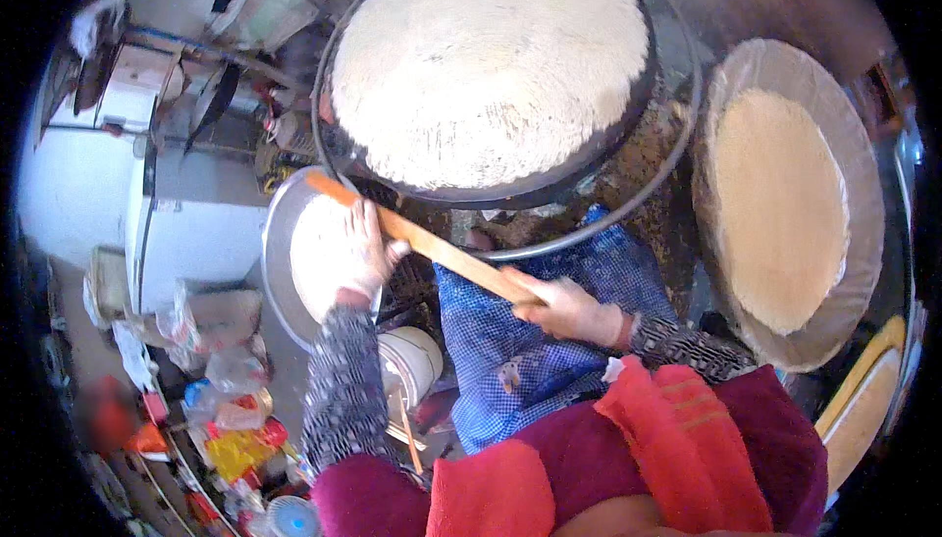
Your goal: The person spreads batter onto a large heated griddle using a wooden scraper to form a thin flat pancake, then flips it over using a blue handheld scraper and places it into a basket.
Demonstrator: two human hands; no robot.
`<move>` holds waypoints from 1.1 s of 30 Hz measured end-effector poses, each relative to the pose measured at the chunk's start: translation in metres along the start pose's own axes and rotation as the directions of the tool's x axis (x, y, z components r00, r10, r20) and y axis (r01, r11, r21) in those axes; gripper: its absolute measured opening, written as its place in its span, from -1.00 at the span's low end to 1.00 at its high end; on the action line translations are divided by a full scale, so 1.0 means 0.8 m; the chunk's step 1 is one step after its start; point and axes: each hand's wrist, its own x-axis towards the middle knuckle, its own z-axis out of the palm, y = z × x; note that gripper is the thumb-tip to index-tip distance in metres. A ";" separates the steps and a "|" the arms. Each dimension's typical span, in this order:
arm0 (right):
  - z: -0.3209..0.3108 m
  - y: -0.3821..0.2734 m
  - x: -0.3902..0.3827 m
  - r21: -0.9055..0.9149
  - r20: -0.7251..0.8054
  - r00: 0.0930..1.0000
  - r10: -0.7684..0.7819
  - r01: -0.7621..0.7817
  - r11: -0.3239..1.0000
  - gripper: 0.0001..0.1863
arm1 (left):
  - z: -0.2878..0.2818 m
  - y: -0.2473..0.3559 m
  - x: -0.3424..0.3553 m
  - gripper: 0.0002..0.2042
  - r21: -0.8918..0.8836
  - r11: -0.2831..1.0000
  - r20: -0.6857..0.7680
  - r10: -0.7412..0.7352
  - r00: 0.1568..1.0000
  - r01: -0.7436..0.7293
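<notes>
A long flat wooden scraper (446, 249) slants between my hands, its far-left end stained orange. My right hand (569, 309) is closed round its near end, above my blue checked apron (549, 370). Toward the other end, my left hand (366, 255) has its fingers against the wood, thumb at the lower edge. Below my left hand is a metal basin (278, 282) of pale, whitish batter (312, 248), partly hidden by hand and sleeve. Beyond the scraper, a big round dark griddle (491, 192) is covered by a thin pale layer of batter (491, 66), streaked near its front.
A metal ring (589, 239) surrounds the griddle. On the right stands a lined oval basket (863, 233) with tan grainy stuff (780, 208). A white bucket (412, 360) with sticks sits by my left forearm. Bags (240, 449) clutter the lower left, near a white cabinet (201, 233).
</notes>
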 end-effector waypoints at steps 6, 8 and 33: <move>-0.024 0.100 -0.204 -0.183 -0.394 0.909 0.136 -0.223 0.958 -0.30 | -0.047 0.222 0.097 0.01 -0.268 0.898 -0.359 0.244 0.901 -0.349; -0.024 0.115 -0.252 -0.169 -0.654 0.756 -0.008 -0.135 0.976 -0.30 | -0.076 0.306 0.178 0.07 -0.333 0.766 -0.447 0.385 0.808 -0.550; -0.006 -0.012 -0.064 0.612 0.071 0.962 0.263 -0.251 0.750 -0.36 | 0.004 0.069 0.089 -0.16 -0.109 0.988 -0.096 0.102 0.990 -0.113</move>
